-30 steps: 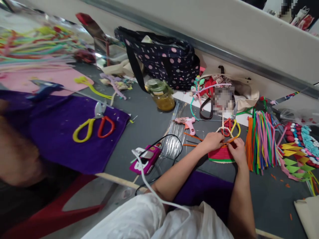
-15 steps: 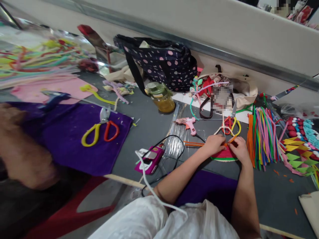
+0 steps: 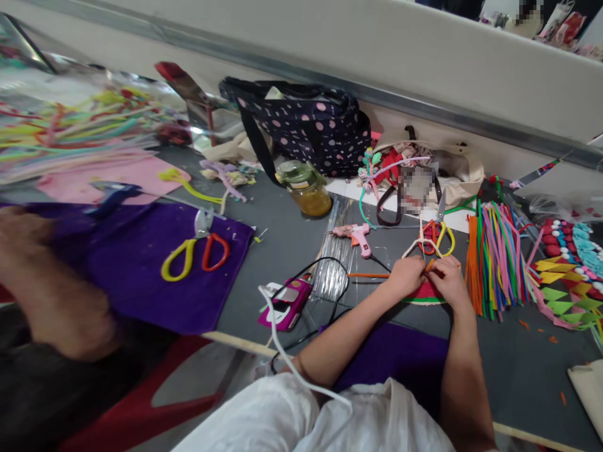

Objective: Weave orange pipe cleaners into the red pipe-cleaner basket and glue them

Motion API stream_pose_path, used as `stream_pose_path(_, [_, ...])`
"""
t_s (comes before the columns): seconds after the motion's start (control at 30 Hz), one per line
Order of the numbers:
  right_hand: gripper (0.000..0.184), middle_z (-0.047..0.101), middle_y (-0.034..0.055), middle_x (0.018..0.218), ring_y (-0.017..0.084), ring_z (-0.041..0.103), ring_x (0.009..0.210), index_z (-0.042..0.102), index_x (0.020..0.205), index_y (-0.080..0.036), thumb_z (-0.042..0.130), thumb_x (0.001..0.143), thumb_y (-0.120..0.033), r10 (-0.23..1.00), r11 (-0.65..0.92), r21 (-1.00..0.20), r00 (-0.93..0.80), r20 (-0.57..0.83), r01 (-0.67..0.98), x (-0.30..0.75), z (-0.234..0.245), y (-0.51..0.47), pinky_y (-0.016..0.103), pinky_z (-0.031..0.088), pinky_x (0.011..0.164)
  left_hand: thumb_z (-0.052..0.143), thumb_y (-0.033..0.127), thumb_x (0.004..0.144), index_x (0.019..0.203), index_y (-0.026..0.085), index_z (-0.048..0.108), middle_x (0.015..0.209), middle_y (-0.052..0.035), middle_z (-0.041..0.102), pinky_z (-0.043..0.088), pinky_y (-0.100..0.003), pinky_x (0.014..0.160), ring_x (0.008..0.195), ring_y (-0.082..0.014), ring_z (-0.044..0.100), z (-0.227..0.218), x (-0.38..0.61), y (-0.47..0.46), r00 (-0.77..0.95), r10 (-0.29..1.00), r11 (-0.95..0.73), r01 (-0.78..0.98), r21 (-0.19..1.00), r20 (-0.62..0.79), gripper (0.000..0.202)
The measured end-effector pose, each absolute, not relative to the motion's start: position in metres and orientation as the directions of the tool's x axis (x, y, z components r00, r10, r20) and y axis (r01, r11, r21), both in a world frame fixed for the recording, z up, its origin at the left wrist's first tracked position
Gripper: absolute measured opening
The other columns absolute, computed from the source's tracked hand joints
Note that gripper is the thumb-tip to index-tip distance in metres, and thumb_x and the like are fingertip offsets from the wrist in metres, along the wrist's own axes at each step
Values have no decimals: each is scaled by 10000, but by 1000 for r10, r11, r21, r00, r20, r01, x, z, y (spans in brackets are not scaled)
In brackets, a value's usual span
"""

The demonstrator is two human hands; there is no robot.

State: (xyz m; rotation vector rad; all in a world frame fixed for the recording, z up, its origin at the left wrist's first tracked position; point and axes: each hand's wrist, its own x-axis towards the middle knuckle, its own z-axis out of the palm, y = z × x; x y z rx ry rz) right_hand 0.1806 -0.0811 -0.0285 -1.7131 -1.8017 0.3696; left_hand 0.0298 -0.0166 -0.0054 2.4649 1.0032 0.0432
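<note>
Head view: left hand (image 3: 407, 275) and right hand (image 3: 450, 282) pinch one pipe cleaner (image 3: 365, 275) near one glue gun (image 3: 358, 233).

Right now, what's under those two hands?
A red disc with a green edge on the table; the left hand and right hand, pinching an orange stem, cover its upper part.

A single head-worn camera looks forward and down over the person's own forearms onto the table (image 3: 518, 370). It is rolled, so the wall (image 3: 330, 44) along the far edge slants down to the right. The left hand (image 3: 406, 275) and right hand (image 3: 448, 282), pinched on a pipe cleaner (image 3: 370, 275), sit right of centre at arm's length. Another person's arm (image 3: 56, 301) blurs close at the left edge.
</note>
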Motion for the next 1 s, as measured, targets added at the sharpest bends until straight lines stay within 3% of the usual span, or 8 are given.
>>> stream_pose_path(0.13, [119, 643, -7, 728, 185, 539, 791, 636, 727, -241, 585, 823, -195, 973, 136, -590, 4, 230, 796, 179, -28, -80, 347, 348, 836, 574, 186, 757, 887, 173, 611, 876, -65, 667, 473, -295, 743, 835, -209, 633, -6, 28, -8, 713, 688, -520, 614, 594, -134, 136])
stream_pose_path(0.27, [87, 665, 0, 765, 193, 556, 823, 668, 769, -253, 607, 828, -229, 974, 156, -607, -20, 225, 779, 178, -30, -79, 351, 345, 840, 613, 122, 670, 926, 170, 568, 776, 8, 629, 437, -229, 628, 684, -135, 575, -10, 22, 7, 723, 680, -339, 458, 822, -123, 264])
stream_pose_path(0.4, [90, 673, 14, 790, 208, 557, 841, 676, 784, -253, 603, 835, -264, 975, 154, -605, -22, 219, 781, 177, -32, -78, 360, 351, 836, 623, 142, 669, 807, 158, 581, 704, 34, 588, 407, -210, 598, 633, -108, 524, -10, 17, 12, 750, 656, -290, 352, 890, -83, 145])
stream_pose_path(0.53, [80, 667, 18, 774, 211, 566, 846, 670, 808, -242, 595, 834, -257, 978, 111, -625, 27, 207, 773, 176, -30, -80, 373, 360, 859, 613, 184, 740, 719, 164, 600, 718, 17, 597, 411, -220, 659, 704, -121, 542, -2, 13, 4, 758, 652, -422, 362, 831, 2, 32])
stream_pose_path(0.7, [165, 690, 26, 905, 207, 582, 904, 671, 961, -251, 532, 874, -264, 981, 107, -724, 44, 186, 682, 175, -30, -81, 373, 381, 876, 535, 175, 831, 767, 169, 599, 819, -22, 591, 434, -234, 721, 770, -137, 569, 8, 10, -8, 749, 653, -579, 403, 709, 107, 91])
stream_pose_path(1.0, [204, 662, 22, 922, 216, 536, 935, 662, 950, -272, 471, 894, -227, 981, 105, -653, 28, 190, 750, 165, -29, -79, 388, 344, 895, 451, 195, 906, 1010, 185, 578, 1083, -83, 567, 484, -272, 711, 834, -175, 622, 13, 9, -14, 784, 619, -701, 524, 484, 48, 165])
